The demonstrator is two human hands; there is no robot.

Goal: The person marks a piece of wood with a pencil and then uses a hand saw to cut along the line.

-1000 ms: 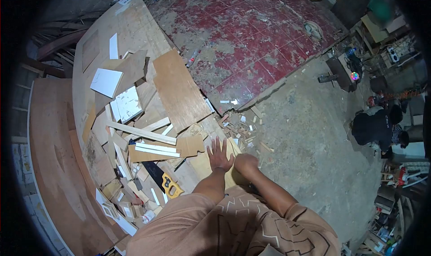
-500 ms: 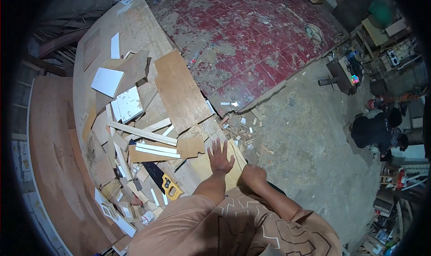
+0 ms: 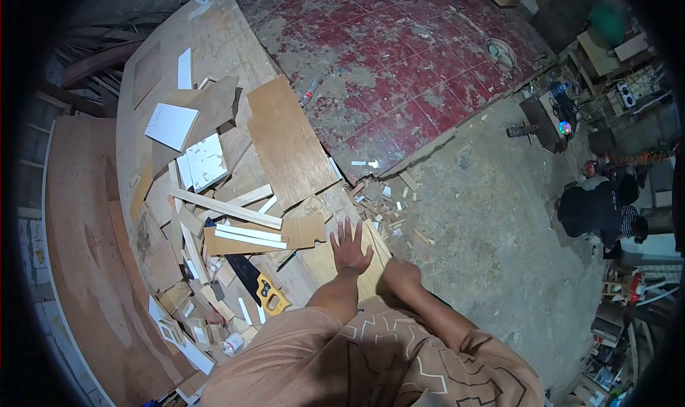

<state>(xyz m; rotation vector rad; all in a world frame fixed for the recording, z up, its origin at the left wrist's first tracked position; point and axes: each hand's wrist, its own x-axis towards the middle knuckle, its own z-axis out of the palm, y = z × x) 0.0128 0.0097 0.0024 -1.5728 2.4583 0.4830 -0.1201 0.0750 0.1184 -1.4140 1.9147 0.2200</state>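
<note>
My left hand (image 3: 350, 250) lies flat with fingers spread on a pale wooden board (image 3: 322, 264) at the near edge of the worktable. Just right of it, my right hand (image 3: 402, 276) is closed in a fist by the board's right edge. What it grips is hidden under the fingers. A narrow pale strip (image 3: 377, 238) runs along that edge, ahead of my right hand. Left of my left forearm rests a handsaw (image 3: 270, 295) with a yellow handle and dark blade. White strips (image 3: 251, 236) lie on a brown piece of board (image 3: 305, 231) beyond my left hand.
A large plywood sheet (image 3: 289, 146), wood sticks (image 3: 227, 209) and white panels (image 3: 172, 126) are strewn over the worktable. Offcuts litter the concrete floor (image 3: 471, 221) beside it. A raised red tiled floor (image 3: 399, 72) lies ahead. Another person (image 3: 596, 209) crouches at the far right.
My right hand has shifted very slightly up and left along the board's edge, still closed. My left hand stays flat in the same spot.
</note>
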